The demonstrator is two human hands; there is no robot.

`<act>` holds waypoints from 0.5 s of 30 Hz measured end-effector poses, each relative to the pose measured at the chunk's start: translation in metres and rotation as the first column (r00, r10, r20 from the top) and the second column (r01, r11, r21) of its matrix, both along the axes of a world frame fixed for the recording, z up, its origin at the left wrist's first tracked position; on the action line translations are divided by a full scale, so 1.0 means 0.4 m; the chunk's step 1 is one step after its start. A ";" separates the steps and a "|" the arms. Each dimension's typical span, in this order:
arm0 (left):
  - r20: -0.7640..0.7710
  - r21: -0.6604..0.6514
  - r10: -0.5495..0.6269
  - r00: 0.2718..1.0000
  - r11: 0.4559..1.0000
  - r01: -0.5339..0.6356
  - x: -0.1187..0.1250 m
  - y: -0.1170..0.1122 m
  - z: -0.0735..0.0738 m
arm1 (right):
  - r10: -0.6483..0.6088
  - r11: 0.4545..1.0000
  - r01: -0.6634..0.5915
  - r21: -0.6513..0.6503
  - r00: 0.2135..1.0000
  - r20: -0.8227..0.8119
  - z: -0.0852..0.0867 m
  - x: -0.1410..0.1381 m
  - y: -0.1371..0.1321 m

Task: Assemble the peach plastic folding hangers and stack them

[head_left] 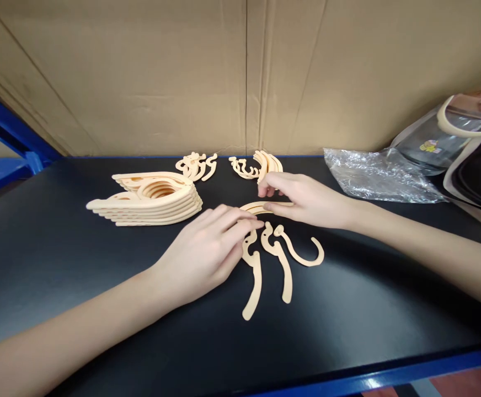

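Observation:
Pale cream plastic pieces that look like folding-hanger parts lie on the black tabletop. My left hand (207, 251) has its fingers bent together over the upper end of the left hanger arm (255, 281); its thumb is hidden. Just right of that lies a second hanger arm (284, 270), then a hanger hook (306, 260), both untouched. Beyond them, a curved hanger body (255, 208) sits under my right hand (302, 199). The right thumb overlaps this curved piece, while the other fingers curl above it with a gap between.
A stack of folded hangers (149, 207) stands at left. Behind are a pile of hanger arms (197, 165), small hooks (242, 167) and upright curved pieces (270, 162). A clear plastic bag (373, 176) and a transparent bottle (431, 138) are at right. Cardboard (161, 71) walls the back.

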State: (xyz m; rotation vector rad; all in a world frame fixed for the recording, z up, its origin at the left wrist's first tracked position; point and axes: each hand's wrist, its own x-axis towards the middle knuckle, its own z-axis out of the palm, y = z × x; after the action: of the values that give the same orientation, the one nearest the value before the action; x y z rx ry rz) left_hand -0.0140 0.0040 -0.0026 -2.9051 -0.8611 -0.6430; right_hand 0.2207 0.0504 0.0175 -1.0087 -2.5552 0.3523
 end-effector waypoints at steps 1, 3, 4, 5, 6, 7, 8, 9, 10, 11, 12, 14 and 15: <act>0.013 0.027 0.038 0.999 0.999 -0.038 -0.001 0.004 0.000 | -0.028 0.999 0.027 0.036 0.999 0.018 0.003 0.007 -0.013; 0.014 0.088 0.116 0.993 0.989 -0.116 -0.003 0.012 -0.001 | -0.070 0.992 0.061 0.111 0.995 0.078 0.006 0.019 -0.047; 0.005 0.129 0.149 0.989 0.981 -0.148 -0.003 0.016 -0.002 | -0.075 0.987 0.058 0.152 0.991 0.108 0.004 0.026 -0.066; -0.010 0.174 0.175 0.985 0.970 -0.170 -0.003 0.020 -0.004 | -0.084 0.980 0.056 0.191 0.987 0.141 0.000 0.032 -0.084; -0.031 0.215 0.196 0.980 0.959 -0.185 -0.003 0.023 -0.005 | -0.094 0.975 0.058 0.213 0.982 0.162 -0.005 0.037 -0.101; -0.048 0.250 0.211 0.976 0.949 -0.192 -0.002 0.025 -0.006 | -0.107 0.972 0.066 0.225 0.979 0.176 -0.011 0.043 -0.116; -0.061 0.277 0.218 0.974 0.941 -0.193 0.000 0.026 -0.006 | -0.116 0.971 0.072 0.228 0.975 0.187 -0.017 0.049 -0.129; -0.071 0.296 0.221 0.973 0.936 -0.191 0.001 0.027 -0.006 | -0.119 0.973 0.077 0.218 0.975 0.190 -0.022 0.054 -0.140; -0.078 0.310 0.224 0.971 0.931 -0.190 0.003 0.026 -0.005 | -0.115 0.978 0.078 0.196 0.976 0.185 -0.026 0.060 -0.148; -0.084 0.319 0.227 0.970 0.929 -0.190 0.005 0.026 -0.004 | -0.101 0.983 0.072 0.166 0.980 0.174 -0.027 0.065 -0.154; -0.085 0.324 0.229 0.970 0.927 -0.191 0.007 0.025 -0.003 | -0.082 0.989 0.061 0.136 0.984 0.160 -0.026 0.071 -0.158; -0.078 0.317 0.236 0.969 0.927 -0.200 0.011 0.024 -0.003 | -0.043 0.995 0.030 0.093 0.989 0.142 -0.020 0.081 -0.163; -0.073 0.307 0.240 0.968 0.929 -0.207 0.012 0.024 -0.003 | -0.026 0.996 0.015 0.084 0.989 0.142 -0.016 0.085 -0.165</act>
State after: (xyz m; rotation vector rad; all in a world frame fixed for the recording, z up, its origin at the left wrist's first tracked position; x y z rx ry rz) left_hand -0.0092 0.0137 -0.0039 -2.5026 -0.9691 -0.5350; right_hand 0.2546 -0.0156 0.0112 -1.0642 -2.6602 0.1725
